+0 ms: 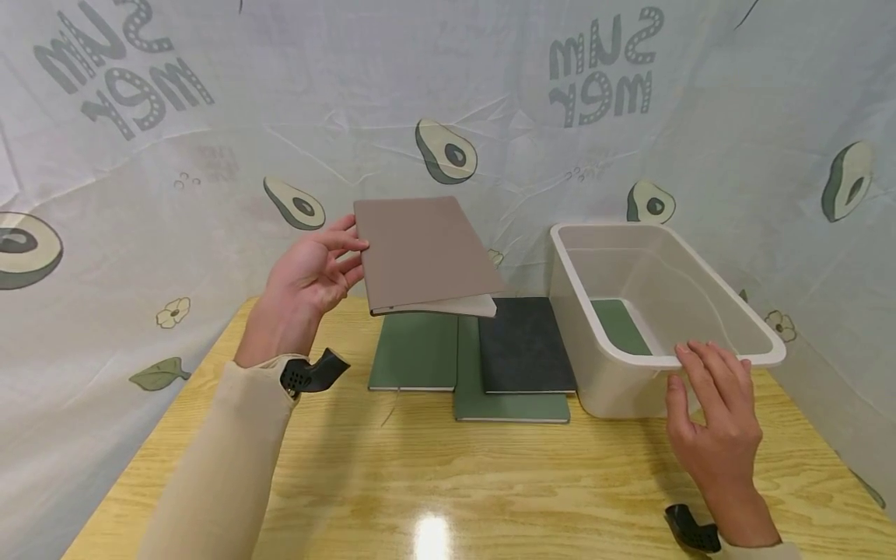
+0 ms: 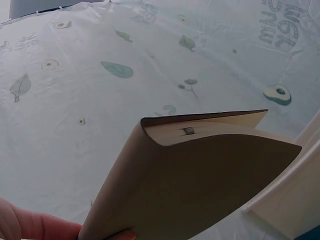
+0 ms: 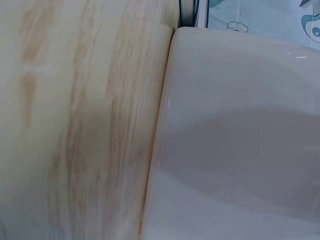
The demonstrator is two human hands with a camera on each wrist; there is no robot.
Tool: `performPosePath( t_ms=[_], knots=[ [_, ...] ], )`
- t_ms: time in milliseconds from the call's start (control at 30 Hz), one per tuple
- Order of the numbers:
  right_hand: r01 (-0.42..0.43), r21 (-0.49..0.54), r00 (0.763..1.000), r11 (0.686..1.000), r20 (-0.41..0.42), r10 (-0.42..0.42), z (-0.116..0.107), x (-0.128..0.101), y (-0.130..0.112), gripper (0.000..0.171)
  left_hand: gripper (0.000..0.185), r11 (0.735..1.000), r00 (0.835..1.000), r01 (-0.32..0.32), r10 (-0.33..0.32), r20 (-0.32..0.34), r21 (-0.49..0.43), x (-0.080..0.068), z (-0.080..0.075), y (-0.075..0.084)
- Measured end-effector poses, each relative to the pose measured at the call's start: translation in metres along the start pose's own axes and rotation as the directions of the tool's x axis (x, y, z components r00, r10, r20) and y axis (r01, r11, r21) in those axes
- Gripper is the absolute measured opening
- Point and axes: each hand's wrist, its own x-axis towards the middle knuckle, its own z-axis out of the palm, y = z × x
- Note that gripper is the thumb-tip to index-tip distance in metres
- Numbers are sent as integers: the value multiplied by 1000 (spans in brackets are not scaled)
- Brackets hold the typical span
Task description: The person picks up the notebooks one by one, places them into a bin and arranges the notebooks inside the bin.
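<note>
My left hand grips a brown notebook by its spine edge, thumb on the upper cover and fingers beneath. The notebook hangs above the table, tilted, its cover slightly parted from the pages; in the left wrist view the brown notebook shows its page edges and a small ribbon or tab. My right hand rests its fingertips on the near rim of a beige plastic bin. Inside the bin lies a green notebook. The right wrist view shows only the bin's outer wall, with no hand in it.
Below the held notebook, a green notebook lies on the wooden table. Beside it a black notebook sits on top of another green notebook, close to the bin's left side. A printed avocado curtain hangs behind the table.
</note>
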Motion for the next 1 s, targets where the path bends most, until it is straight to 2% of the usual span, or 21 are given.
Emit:
performPosePath(
  t_ms=[400,1000],
  knots=[
    [-1,5,1000,1000,1,1,2,0,0,38,77,999,999,-15,14,-29,-42,1,0,6],
    [-4,6,1000,1000,-1,4,2,-1,1,36,77,998,999,-37,35,-40,-50,14,10,-7]
  ],
)
